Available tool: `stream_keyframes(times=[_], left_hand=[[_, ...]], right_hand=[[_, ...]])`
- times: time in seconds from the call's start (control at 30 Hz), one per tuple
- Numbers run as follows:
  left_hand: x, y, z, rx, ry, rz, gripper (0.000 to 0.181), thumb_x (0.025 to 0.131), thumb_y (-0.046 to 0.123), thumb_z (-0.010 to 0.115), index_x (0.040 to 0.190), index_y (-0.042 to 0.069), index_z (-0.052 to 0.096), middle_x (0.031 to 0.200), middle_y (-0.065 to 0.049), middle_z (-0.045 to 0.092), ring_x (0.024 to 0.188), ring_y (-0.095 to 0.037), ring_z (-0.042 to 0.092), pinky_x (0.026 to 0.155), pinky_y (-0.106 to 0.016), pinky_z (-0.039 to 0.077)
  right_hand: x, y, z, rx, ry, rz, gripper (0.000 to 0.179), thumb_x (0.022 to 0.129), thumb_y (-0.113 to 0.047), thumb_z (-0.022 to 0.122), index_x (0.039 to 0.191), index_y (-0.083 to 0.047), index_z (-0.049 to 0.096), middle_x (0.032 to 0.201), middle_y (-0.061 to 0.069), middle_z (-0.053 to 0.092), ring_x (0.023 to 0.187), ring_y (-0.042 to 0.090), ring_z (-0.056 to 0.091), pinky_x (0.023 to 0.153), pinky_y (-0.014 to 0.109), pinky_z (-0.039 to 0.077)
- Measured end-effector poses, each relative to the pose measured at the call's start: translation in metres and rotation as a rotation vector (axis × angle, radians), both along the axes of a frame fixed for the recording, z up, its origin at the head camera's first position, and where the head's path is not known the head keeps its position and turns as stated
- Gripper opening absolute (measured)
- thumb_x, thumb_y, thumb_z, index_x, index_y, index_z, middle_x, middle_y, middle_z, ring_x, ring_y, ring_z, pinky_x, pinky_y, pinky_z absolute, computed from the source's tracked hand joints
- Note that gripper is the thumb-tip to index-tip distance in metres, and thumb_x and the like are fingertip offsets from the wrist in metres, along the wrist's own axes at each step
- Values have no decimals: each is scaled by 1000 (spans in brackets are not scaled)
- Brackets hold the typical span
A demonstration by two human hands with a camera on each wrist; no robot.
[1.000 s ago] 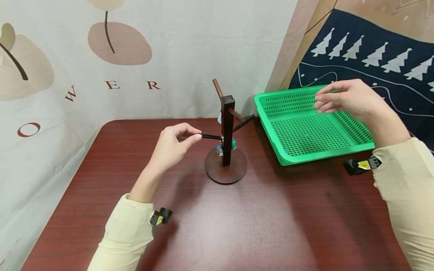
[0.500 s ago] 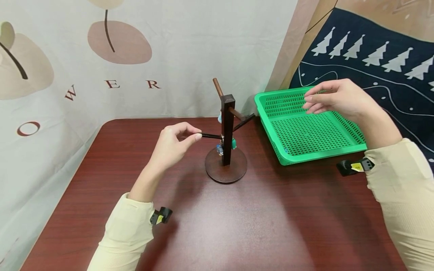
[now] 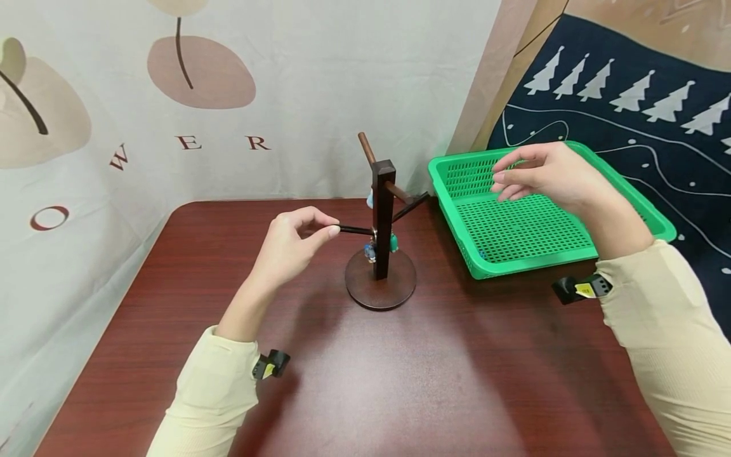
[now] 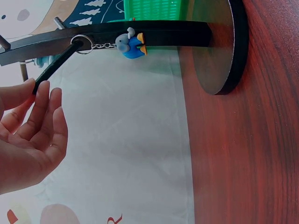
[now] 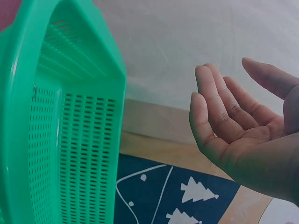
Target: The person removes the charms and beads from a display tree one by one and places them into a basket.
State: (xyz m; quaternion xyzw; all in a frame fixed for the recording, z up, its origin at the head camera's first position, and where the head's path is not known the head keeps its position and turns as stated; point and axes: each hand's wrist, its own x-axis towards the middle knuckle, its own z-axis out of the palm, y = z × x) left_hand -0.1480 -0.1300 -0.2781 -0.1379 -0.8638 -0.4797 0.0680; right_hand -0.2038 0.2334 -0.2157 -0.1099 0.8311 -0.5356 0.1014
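Note:
A dark wooden stand (image 3: 382,222) with a round base and several pegs stands upright on the table. My left hand (image 3: 291,244) pinches the tip of its lower left peg (image 3: 355,230) between thumb and fingers. On that peg, close to the post, hangs a keychain (image 4: 131,44) with a grey and blue elephant-like figure on a metal ring and chain. A green charm (image 3: 394,242) shows at the post's right side, and a pale blue one (image 3: 370,199) hangs higher up, partly hidden. Above the green basket (image 3: 476,251) hovers my right hand (image 3: 548,174), fingers loosely bent, holding nothing.
The basket sits right of the stand, with a small blue thing (image 3: 482,254) in its near left corner, too small to identify. A printed cloth (image 3: 342,76) hangs behind the reddish-brown table (image 3: 434,381).
My right hand has moved left over the basket, toward the stand. The left hand keeps its pinch on the peg and has stayed in place.

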Motion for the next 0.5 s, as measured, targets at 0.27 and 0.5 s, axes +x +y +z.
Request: stream_keyframes(times=[0.27,0.5], left_hand=[[0,0,-1,1,6,-3,7,84,10,66,89,6,69,89,-4,67,66,-14,54,58,-25,40],[-1,0,-1,2,5,-5,8,84,10,66,89,6,69,88,-5,67,66,-15,53,58,-24,39]], right_hand=[[4,-13,-7,47,14,28,20,87,-11,63,104,-1,61,82,5,69,73,21,66,68,30,52],[9,-27,-11,74,26,64,27,86,-11,64,108,4,58,85,8,68,75,22,66,70,31,52]])
